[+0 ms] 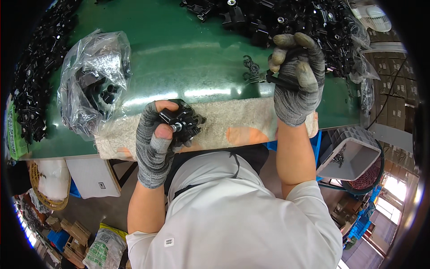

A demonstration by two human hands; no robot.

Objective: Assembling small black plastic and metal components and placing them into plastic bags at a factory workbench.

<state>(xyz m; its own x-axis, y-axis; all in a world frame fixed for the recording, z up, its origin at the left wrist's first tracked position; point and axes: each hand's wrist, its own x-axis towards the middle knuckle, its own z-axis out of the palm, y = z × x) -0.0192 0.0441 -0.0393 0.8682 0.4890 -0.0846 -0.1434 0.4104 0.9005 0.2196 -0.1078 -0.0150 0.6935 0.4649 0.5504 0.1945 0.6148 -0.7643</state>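
My left hand [155,139], in a grey knit glove with bare thumb and fingertip, is closed around a black mechanical part [184,120]. A shiny silver pin or bolt shows on that part beside my thumb. Farther right, my gloved right hand [299,80] is raised over the table with its fingers curled around a dark-handled tool [280,82]. The tool's metal tip points left; its exact kind is partly hidden by the fingers. Close to the tip lies a small cluster of black rings or clips [251,67] on the green tabletop.
A beige cloth [215,112] lines the table's near edge. At left sits a clear plastic bag [96,80] with black pieces inside. Black parts are heaped at the far right [264,22] and left edge [33,89]. A grey crate [351,154] stands below the right edge.
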